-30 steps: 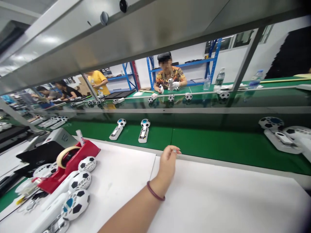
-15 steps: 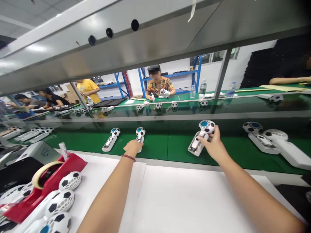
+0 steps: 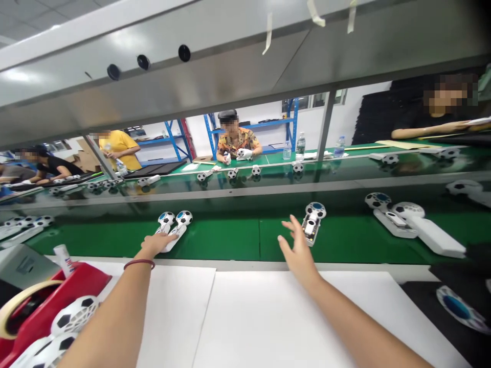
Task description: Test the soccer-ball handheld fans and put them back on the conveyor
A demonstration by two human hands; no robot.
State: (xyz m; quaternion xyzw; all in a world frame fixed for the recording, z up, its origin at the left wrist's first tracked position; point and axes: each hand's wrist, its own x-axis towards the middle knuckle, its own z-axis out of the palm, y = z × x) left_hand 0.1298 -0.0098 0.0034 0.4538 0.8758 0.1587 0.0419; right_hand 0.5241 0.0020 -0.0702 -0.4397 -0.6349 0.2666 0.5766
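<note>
On the green belt, two white handheld devices with football-patterned heads (image 3: 175, 227) lie side by side. My left hand (image 3: 158, 244), with a dark red bracelet, rests on their handles, and its grip is hard to judge. My right hand (image 3: 300, 249) hangs in the air with spread fingers, holding nothing. Just beyond those fingers, a third device with a blue-centred head (image 3: 313, 223) lies apart from them, its open handle showing inner parts.
White sheets (image 3: 172, 317) cover the bench edge. At lower left stand a red tape dispenser (image 3: 90, 281) and football-patterned shells (image 3: 74, 316). More devices (image 3: 410, 225) lie at right, beside a black mat (image 3: 425, 306). Co-workers (image 3: 233, 143) sit beyond a glass-topped divider (image 3: 268, 186).
My right hand has let go of the device at right and lifted off it, fingers spreading. The device under my left hand has slid left, against its neighbour. The view has levelled.
</note>
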